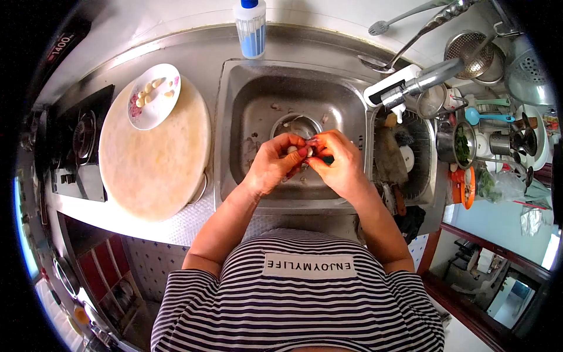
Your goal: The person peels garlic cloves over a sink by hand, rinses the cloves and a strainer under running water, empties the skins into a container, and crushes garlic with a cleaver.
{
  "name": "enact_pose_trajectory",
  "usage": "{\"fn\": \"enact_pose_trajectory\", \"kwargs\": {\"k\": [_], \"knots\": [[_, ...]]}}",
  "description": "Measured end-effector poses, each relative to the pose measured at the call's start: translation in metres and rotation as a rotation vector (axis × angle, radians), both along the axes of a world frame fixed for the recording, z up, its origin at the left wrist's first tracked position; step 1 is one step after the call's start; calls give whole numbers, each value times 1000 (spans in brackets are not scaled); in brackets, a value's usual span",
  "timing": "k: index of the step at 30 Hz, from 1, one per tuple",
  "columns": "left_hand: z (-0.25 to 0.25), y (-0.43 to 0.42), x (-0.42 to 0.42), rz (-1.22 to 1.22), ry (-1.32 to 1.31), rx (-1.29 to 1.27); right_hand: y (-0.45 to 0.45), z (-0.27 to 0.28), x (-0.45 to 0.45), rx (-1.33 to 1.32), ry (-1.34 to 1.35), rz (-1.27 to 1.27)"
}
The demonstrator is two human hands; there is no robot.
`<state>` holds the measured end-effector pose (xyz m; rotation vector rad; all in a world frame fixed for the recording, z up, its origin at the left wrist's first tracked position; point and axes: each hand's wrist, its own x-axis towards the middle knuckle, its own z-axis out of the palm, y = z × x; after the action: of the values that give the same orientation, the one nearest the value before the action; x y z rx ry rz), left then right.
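Above the metal sink (224,135), my left hand (268,165) and my right hand (340,164) meet at the fingertips. Both are closed in a pinch on a small pale garlic clove (309,151), partly covered by the fingers. Bits of garlic skin (275,107) lie scattered on the sink bottom around the drain (298,122), which my fingers partly hide. On the left, a white flowered plate (153,118) holds several peeled cloves (148,88). It rests on the far part of a round cutting board (153,173).
The faucet (419,85) reaches over the sink's right corner. Right of the sink, a wire rack (423,170) holds a cleaver (390,155). A bottle with a blue cap (251,32) stands behind the sink. A gas stove (82,141) is at far left.
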<state>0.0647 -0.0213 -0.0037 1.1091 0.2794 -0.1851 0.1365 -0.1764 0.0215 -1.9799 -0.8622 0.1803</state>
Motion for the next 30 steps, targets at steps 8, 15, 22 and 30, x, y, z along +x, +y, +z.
{"fn": "enact_pose_trajectory", "kwargs": {"k": [8,15,22,30], "knots": [[-13,-7,-3,135,-85,-69,-3,1,-2,102,29,-46],[-7,-10,-5,142,-89,225,-3,2,-5,12,58,-98],[-10,-16,-6,189,-159,402,1,-5,-2,10,75,-136],[-7,-11,-4,102,-286,400,-5,-17,2,58,433,-141]]}}
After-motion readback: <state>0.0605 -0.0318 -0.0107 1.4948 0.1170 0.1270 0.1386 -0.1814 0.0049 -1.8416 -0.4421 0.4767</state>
